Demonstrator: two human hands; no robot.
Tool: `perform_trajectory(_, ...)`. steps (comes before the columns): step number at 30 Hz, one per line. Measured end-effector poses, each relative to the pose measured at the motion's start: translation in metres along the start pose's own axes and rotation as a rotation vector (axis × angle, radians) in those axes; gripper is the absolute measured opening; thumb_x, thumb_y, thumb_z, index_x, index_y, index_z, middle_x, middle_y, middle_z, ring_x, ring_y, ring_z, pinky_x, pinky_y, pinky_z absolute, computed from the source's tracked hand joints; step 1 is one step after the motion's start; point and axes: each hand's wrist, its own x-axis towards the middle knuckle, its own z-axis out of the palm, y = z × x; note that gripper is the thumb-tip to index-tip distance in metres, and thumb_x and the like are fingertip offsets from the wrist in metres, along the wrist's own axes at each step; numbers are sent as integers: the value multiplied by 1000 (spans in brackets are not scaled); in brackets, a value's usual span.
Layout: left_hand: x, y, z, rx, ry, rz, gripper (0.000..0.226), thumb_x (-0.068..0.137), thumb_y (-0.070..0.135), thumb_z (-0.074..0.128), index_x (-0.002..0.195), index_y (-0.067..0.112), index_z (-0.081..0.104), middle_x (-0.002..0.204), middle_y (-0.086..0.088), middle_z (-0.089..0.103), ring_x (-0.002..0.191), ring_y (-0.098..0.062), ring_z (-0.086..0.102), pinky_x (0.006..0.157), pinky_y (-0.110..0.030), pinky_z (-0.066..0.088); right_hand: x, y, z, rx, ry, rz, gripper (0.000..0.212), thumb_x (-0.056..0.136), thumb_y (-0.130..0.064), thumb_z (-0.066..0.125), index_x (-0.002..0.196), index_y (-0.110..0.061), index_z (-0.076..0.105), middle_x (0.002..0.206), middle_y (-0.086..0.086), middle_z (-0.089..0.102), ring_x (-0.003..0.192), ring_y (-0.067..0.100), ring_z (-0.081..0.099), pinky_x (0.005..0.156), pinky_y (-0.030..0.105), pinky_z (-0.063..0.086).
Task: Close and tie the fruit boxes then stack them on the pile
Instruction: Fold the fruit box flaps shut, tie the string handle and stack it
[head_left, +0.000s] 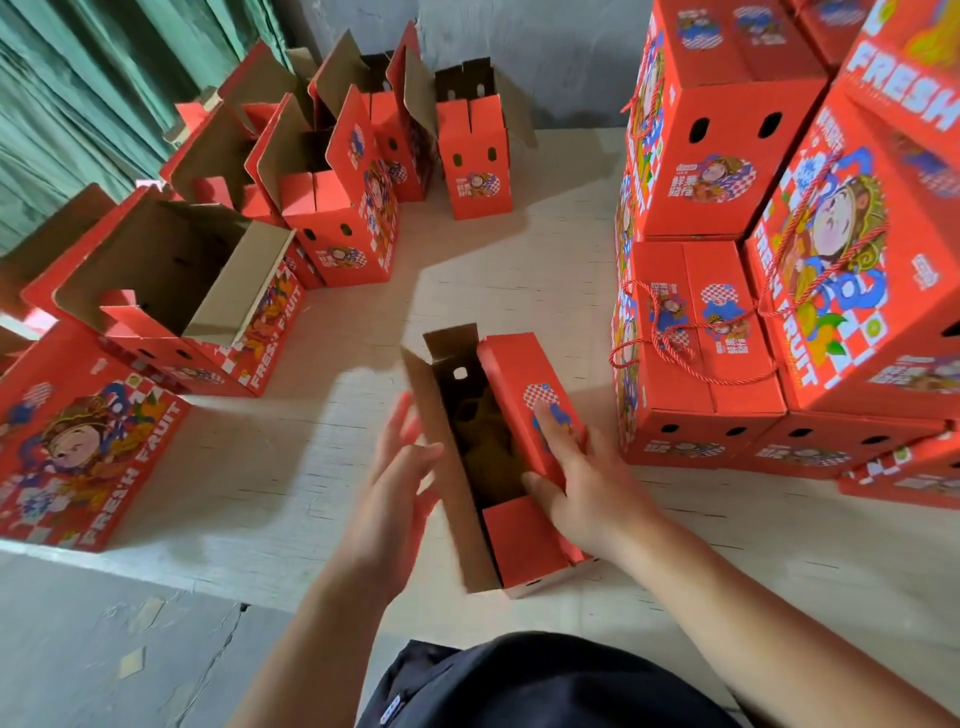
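A red fruit box (524, 540) stands on the pale board right in front of me, its top half open, with dark fruit visible inside. My right hand (582, 478) lies flat on the box's right top flap (519, 384), thumb hooked over the flap's inner edge. My left hand (395, 483) is spread open beside the upright brown left flap (441, 467), fingers close to or touching its outer side. At the right rises the pile of closed boxes (727, 156), tied with red twisted cord (670, 332).
Several open, untied red boxes (337, 218) stand in a curved row at the left and back, flaps up. One box (78, 447) sits at the near left by the board's edge. A green curtain hangs at the left, grey floor lies below.
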Motion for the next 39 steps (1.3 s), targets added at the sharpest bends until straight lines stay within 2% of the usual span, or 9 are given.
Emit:
perform_trajectory(3, 1, 1, 19, 198, -72, 59, 78, 85, 40, 63, 156, 49, 33, 151, 9, 52, 142, -11, 47, 115, -43, 41, -2, 1, -8, 152, -9, 6, 71, 100, -63, 45, 150, -68, -6, 158, 4, 27, 144, 33, 39, 113, 43, 40)
perform_trajectory(6, 16, 2, 30, 554, 12, 155, 100, 78, 40, 64, 161, 46, 9, 157, 10, 26, 150, -15, 26, 118, -55, 37, -3, 3, -13, 290, -3, 15, 66, 101, -63, 45, 148, -73, -1, 158, -8, 31, 144, 24, 40, 107, 34, 37)
perform_trajectory(11, 61, 21, 23, 712, 111, 198, 111, 73, 38, 60, 165, 31, -2, 171, 6, 12, 156, -19, 8, 126, -55, 15, -4, 7, -16, 387, -52, 25, 62, 101, -64, 43, 146, -75, 2, 158, -14, 28, 142, 13, 35, 106, 32, 29)
perform_trajectory(15, 98, 37, 8, 839, 58, 243, 91, 85, 46, 62, 163, 25, 19, 162, 0, 33, 150, -23, 30, 121, -50, 30, -3, 7, -22, 550, -81, 5, 61, 104, -58, 45, 149, -73, 7, 155, -29, 28, 137, -5, 29, 109, 29, 25)
perform_trajectory(20, 121, 46, 6, 1209, 24, 354, 44, 86, 57, 50, 122, 32, 51, 118, 6, 52, 111, -25, 52, 90, -42, 48, -4, 6, -31, 666, -89, 0, 58, 108, -44, 47, 140, -78, 13, 122, -70, 27, 113, -44, 24, 93, 4, 24)
perform_trajectory(26, 137, 57, 1, 1406, -97, 502, 43, 94, 66, 44, 92, 26, 58, 92, 6, 59, 94, -25, 54, 91, -44, 45, -8, -5, -28, 509, -83, 28, 63, 105, -54, 45, 149, -72, 3, 158, -16, 28, 143, 10, 34, 115, 35, 31)
perform_trajectory(30, 150, 60, 3, 1477, -206, 542, 43, 100, 64, 50, 84, 26, 61, 81, 7, 59, 82, -19, 55, 79, -37, 44, -8, -3, -34, 466, -58, -11, 64, 105, -53, 46, 154, -65, 6, 163, -15, 31, 146, 10, 36, 117, 34, 32)
perform_trajectory(35, 147, 33, 17, 1278, -187, 467, 57, 100, 59, 28, 124, 23, 66, 120, 4, 60, 118, -23, 54, 100, -35, 39, -8, -11, -30, 272, 1, -27, 69, 105, -47, 47, 156, -61, 4, 159, -4, 35, 141, 23, 45, 113, 40, 41)
perform_trajectory(39, 134, -1, 34, 729, 134, 245, 82, 86, 58, 38, 160, 25, 30, 156, 0, 45, 145, -21, 31, 118, -35, 20, -13, -16, -14, 217, 92, -33, 71, 105, -45, 48, 156, -61, 1, 153, 2, 33, 134, 28, 48, 107, 40, 45)
